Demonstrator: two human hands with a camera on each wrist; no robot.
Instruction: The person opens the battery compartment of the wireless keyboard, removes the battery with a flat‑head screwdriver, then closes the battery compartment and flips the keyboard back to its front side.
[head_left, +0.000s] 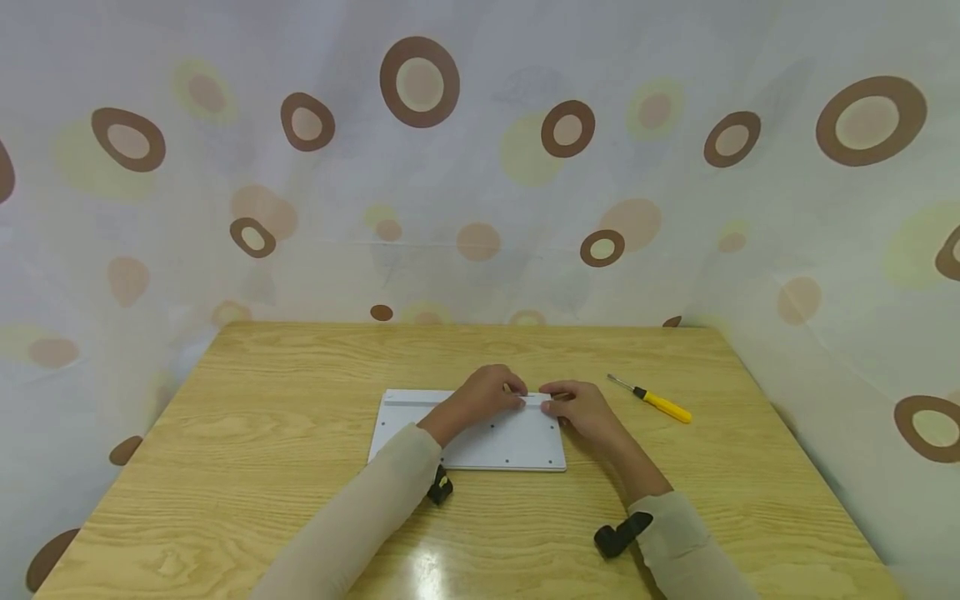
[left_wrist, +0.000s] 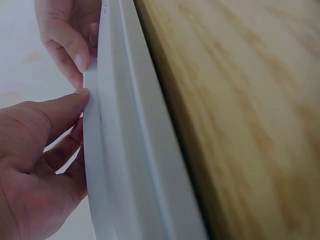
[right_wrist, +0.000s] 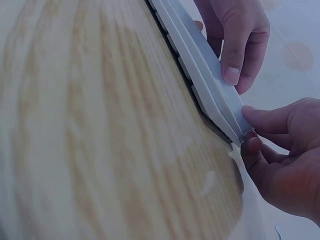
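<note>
A white keyboard [head_left: 517, 442] lies face down on the table, its back dotted with several small dark screw spots. Its keys [right_wrist: 202, 97] show underneath in the right wrist view. My left hand [head_left: 483, 393] grips the raised strip along the far edge, right of the middle, thumb on the near side and fingers behind. At the far right corner, my right hand [head_left: 588, 410] pinches the end of that same edge between thumb and fingers. In the left wrist view, the left thumb [left_wrist: 70, 107] presses the strip close to the right hand's fingertips.
To the right of the keyboard lies a screwdriver [head_left: 663, 407] with a yellow and black handle, its shaft pointing away to the left. The wooden table [head_left: 262, 400] meets a patterned cloth [head_left: 480, 183] at the back and sides. Each wrist wears a black camera.
</note>
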